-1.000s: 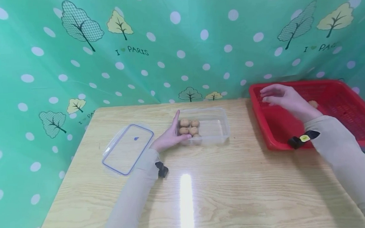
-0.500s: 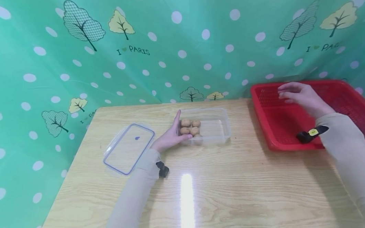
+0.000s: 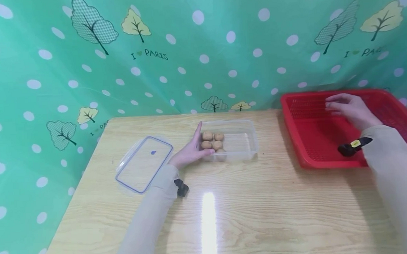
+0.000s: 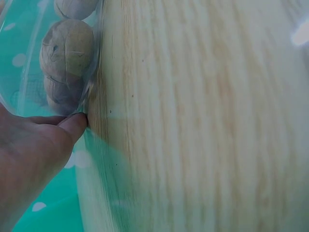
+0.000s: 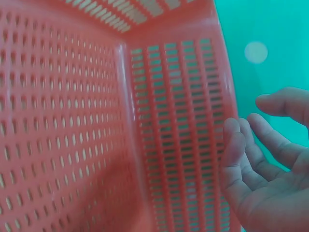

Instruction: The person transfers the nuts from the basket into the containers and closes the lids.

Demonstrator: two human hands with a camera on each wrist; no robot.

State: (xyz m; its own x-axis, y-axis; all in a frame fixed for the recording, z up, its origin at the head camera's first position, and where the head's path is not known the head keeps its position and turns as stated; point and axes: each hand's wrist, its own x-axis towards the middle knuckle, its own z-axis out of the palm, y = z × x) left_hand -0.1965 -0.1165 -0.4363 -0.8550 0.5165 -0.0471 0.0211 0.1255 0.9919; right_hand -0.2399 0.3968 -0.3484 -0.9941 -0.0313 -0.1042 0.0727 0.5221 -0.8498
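Observation:
My left hand (image 3: pixel 190 150) holds the left end of a clear plastic container (image 3: pixel 241 155), its thumb along the front wall. Several round brown walnuts (image 3: pixel 218 145) sit together at that end; in the left wrist view, walnuts (image 4: pixel 66 50) show through the clear wall beside the thumb (image 4: pixel 73 126). Over the red basket (image 3: pixel 303 161) hovers my right hand (image 3: pixel 354 109), its fingers loosely bent and nothing between them. The right wrist view shows this hand (image 5: pixel 270 169) near the slotted basket wall (image 5: pixel 176 121). Part of the basket's inside is hidden behind the hand and sleeve.
A clear lid (image 3: pixel 144 164) with a blue seal lies left of the container on the wooden table (image 3: pixel 263 216). Behind the table hangs a green dotted cloth (image 3: pixel 174 90). The basket stands at the table's right end, its rim raised.
My right hand has moved rightward over the basket. A walnut seen in the basket a second ago is out of sight now. The left hand and container stay put.

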